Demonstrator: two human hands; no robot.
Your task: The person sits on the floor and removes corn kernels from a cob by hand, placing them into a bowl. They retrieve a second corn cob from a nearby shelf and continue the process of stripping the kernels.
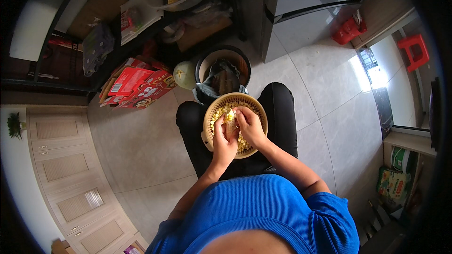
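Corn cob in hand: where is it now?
In the head view's centre, the cob is in the left hand, right hand at its far end, above the tan colander of kernels.

Wide fisheye view from a person's head, looking steeply down over their own lap (281, 124).
The single head camera, the left of a side-by-side pair, faces down and forward: the blue shirt (254, 202) fills the lower middle of the frame, nearest the lens, with forearms (293, 165) reaching upward. The left hand (225, 143) and right hand (250, 128) sit near the centre, farther off. Beyond lies the floor (146, 146); cabinet doors (61, 169) bend along the left rim.
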